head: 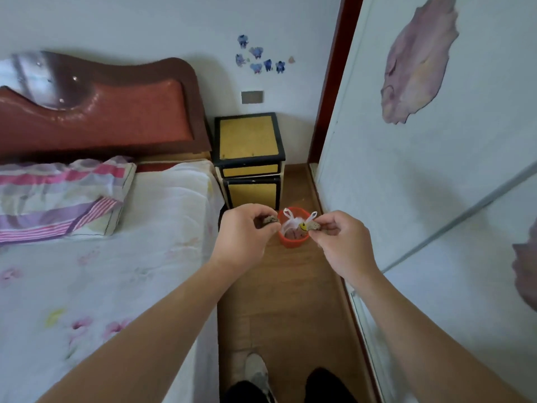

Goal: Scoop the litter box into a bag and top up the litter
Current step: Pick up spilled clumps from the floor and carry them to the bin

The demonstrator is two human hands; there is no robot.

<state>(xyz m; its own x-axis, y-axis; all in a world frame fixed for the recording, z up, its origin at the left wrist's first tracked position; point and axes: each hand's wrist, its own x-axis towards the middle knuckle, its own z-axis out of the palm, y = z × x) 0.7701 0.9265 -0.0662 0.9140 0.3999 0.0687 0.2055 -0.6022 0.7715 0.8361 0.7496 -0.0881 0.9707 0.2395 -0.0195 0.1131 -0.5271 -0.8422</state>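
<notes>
A small red bin [292,242] stands on the wooden floor between the bed and the wardrobe. A thin white plastic bag [290,223] lines it, its two handle loops sticking up. My left hand [247,234] pinches a greyish-brown litter clump [269,220] just left of the bin's rim. A second clump [313,226] is pinched in my right hand [338,238], above the bin's right edge. A yellow smiley mark shows on the bag beside that clump. No litter box or scoop is in view.
A bed [101,271] with a white flowered sheet and striped pillow [58,199] fills the left. A yellow and black nightstand [250,158] stands behind the bin. The wardrobe's sliding door [436,170] runs along the right. My feet [258,373] stand on the narrow floor strip.
</notes>
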